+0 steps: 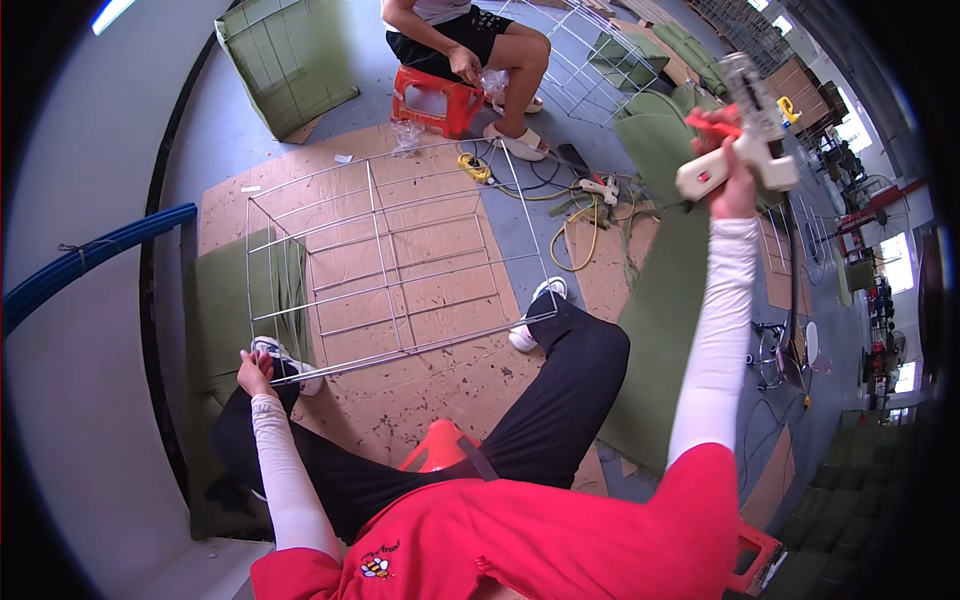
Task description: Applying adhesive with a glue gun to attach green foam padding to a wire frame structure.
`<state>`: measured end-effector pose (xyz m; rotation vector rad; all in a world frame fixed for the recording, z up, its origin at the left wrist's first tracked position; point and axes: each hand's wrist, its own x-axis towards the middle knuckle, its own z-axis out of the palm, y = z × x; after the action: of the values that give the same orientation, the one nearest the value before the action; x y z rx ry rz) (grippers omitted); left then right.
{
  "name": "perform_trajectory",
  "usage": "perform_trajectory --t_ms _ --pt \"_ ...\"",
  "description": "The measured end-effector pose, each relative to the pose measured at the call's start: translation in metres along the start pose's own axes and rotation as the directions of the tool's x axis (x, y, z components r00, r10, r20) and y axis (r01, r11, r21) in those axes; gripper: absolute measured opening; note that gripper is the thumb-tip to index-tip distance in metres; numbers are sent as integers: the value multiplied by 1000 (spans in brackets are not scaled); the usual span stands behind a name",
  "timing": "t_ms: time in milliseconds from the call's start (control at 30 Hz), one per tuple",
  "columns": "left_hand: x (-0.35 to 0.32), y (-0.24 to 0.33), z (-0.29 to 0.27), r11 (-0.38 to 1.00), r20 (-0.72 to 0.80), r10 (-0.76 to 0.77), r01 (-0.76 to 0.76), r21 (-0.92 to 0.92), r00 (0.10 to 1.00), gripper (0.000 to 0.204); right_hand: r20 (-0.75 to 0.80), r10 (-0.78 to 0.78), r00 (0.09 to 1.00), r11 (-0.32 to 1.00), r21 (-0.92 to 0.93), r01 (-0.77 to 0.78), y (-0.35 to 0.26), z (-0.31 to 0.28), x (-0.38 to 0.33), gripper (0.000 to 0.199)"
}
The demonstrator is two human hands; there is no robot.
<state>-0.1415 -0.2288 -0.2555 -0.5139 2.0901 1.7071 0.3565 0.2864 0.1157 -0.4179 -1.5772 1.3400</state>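
Wire frame (396,267), corner in left hand (257,372)

the cream glue gun (766,168) partly hides the right hand (738,190), and the top edge crops the seated co-worker (455,40).

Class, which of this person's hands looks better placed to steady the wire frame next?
Probably the left hand: it grips the wire frame at its near left corner, while the right hand is raised clear, holding a glue gun.
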Motion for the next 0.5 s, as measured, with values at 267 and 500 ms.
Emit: perform_trajectory --t_ms 267,500 --pt "1 -2 8 1000 6 5 -4 -6 1000 43 -317 -235 919 972 -103 213 -31 -140 27 40" --pt "3 -3 1 1000 2 -10 10 17 1000 43 -546 -193 815 975 -197 99 -72 -218 -47 40"
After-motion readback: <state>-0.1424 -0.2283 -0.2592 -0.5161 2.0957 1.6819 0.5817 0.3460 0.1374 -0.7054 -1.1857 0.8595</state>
